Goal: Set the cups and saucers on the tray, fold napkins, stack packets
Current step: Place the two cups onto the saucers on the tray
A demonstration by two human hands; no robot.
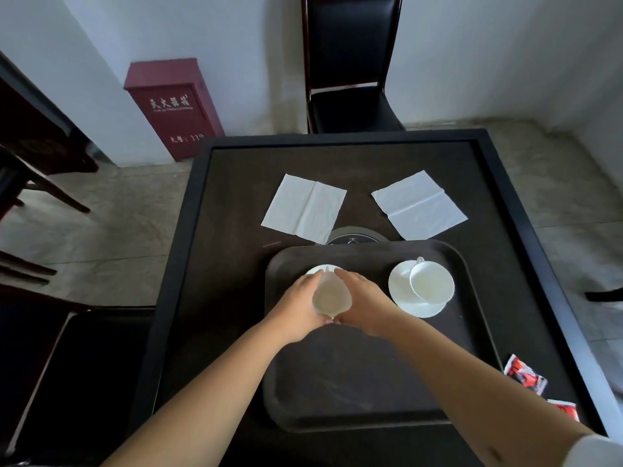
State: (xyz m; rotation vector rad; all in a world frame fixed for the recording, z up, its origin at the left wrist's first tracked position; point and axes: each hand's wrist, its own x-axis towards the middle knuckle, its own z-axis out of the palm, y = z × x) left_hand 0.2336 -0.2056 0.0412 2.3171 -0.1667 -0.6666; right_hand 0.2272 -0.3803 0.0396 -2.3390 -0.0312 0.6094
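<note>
A dark tray (364, 392) lies on the black table. Both hands clasp one white cup (329, 298) at the tray's far left: my left hand (301, 310) wraps its left side, my right hand (365, 303) its right. A white saucer (322, 269) peeks out just beyond the cup, mostly hidden. At the tray's far right a second white cup (432, 281) stands on its saucer (401, 288). Two unfolded white napkins, the left napkin (303, 208) and the right napkin (419, 205), lie flat beyond the tray. Red packets (524, 374) and another red packet (566, 409) rest near the table's right edge.
A round dark disc (354, 235) is set in the table between the napkins and the tray. A black chair (350, 79) stands at the far side. A red fire-extinguisher box (172, 106) is against the wall at left. The table has a raised rim (526, 210).
</note>
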